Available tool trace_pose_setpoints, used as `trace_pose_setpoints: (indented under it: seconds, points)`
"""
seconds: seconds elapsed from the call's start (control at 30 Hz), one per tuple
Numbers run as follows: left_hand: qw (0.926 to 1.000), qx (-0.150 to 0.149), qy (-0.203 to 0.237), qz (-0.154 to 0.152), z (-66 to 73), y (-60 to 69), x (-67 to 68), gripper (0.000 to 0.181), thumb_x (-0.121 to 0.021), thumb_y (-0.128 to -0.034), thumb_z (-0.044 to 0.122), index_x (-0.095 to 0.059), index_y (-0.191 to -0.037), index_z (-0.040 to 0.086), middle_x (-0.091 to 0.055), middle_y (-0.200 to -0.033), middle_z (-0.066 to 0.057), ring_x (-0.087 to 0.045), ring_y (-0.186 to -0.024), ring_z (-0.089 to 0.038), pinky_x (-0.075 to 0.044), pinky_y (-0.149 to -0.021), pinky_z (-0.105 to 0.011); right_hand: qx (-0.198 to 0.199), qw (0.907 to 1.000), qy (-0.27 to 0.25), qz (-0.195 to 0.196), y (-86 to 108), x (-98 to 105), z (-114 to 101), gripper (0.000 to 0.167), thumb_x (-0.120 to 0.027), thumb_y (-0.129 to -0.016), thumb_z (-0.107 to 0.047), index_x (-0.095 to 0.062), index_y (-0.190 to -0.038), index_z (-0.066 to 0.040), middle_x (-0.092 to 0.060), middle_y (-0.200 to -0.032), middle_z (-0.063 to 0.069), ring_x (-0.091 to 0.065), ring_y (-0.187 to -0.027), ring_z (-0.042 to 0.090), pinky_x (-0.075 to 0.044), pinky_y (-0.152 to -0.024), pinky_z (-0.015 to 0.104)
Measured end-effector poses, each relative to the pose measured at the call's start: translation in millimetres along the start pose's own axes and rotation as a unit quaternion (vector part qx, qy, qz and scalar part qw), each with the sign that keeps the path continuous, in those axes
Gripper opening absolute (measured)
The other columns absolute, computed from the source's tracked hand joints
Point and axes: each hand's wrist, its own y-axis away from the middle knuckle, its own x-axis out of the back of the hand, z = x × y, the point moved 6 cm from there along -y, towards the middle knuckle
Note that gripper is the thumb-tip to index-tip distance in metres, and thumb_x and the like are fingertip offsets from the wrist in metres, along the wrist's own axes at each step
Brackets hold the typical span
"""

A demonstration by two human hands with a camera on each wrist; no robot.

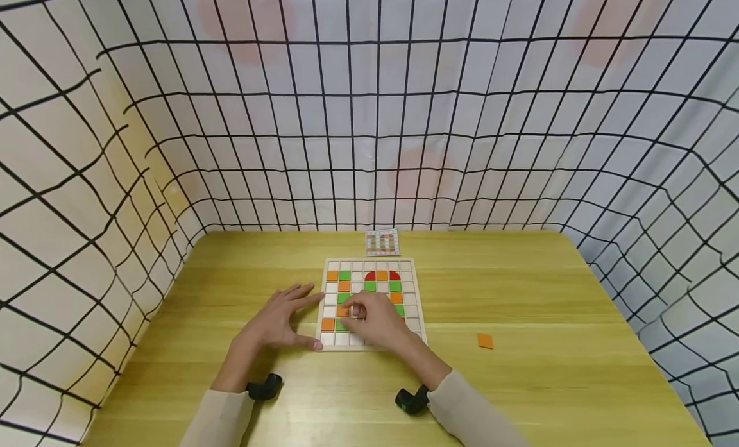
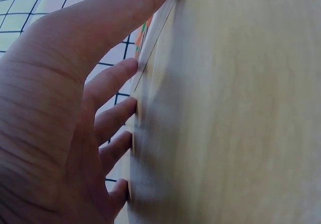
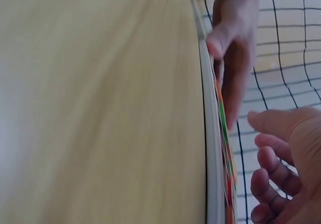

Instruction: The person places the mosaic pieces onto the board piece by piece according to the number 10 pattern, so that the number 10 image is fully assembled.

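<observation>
A white square grid board lies on the table with orange, green and red tiles in several of its cells. My left hand spreads along the board's left edge, its index finger and thumb touching the border. Over the lower middle of the board is my right hand. Its thumb and index finger stand apart around an orange tile in the left part of the grid. In the right wrist view the other fingers curl loosely, and nothing shows between them. Some cells are hidden under this hand.
A loose orange tile lies on the wooden table to the right of the board. Behind the board is a small card printed with a coloured grid pattern. Black netting over white cloth encloses the back and sides.
</observation>
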Motion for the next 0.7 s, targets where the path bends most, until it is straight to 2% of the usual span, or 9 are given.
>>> trace_pose_setpoints:
  seconds: [0.13, 0.3, 0.5, 0.7]
  points:
    - [1.0000, -0.003, 0.002, 0.009, 0.0, -1.1, 1.5, 0.104, -0.082, -0.0664, 0.074, -0.049, -0.155, 0.030, -0.034, -0.168, -0.009, -0.025, -0.156, -0.041, -0.016, -0.124, -0.071, -0.004, 1.0000, 0.006, 0.004, 7.3, 17, 7, 0.021, -0.080, -0.090, -0.026, -0.078, -0.107, -0.014, -0.060, -0.081, -0.005, -0.050, -0.069, 0.009, -0.044, -0.063, 0.022]
    - [1.0000, 0.000, -0.001, -0.001, -1.6, 0.2, -3.6, 0.106, -0.081, -0.0660, 0.077, -0.049, -0.155, 0.030, -0.034, -0.168, -0.010, -0.026, -0.156, -0.043, -0.017, -0.123, -0.072, -0.007, 0.9993, 0.034, 0.010, 21.4, 33, 17, 0.024, -0.084, -0.087, -0.029, -0.079, -0.104, -0.014, -0.061, -0.079, -0.006, -0.049, -0.069, 0.007, -0.042, -0.062, 0.020]
    - [0.9999, 0.002, 0.005, 0.010, -1.7, -1.0, 0.2, 0.106, -0.082, -0.0659, 0.075, -0.048, -0.155, 0.030, -0.033, -0.168, -0.010, -0.025, -0.156, -0.042, -0.014, -0.124, -0.071, -0.002, 0.9988, 0.041, 0.028, 31.7, 59, 29, 0.027, -0.086, -0.085, -0.028, -0.079, -0.106, -0.012, -0.061, -0.080, -0.001, -0.048, -0.070, 0.010, -0.039, -0.061, 0.021]
    - [0.9999, 0.007, 0.007, 0.003, -2.3, 0.2, -1.0, 0.106, -0.082, -0.0658, 0.075, -0.048, -0.155, 0.030, -0.032, -0.169, -0.010, -0.024, -0.157, -0.041, -0.013, -0.124, -0.071, -0.025, 0.9978, 0.052, 0.033, 49.5, 90, 49, 0.035, -0.088, -0.083, -0.031, -0.078, -0.109, -0.011, -0.062, -0.083, 0.003, -0.049, -0.074, 0.013, -0.038, -0.062, 0.022]
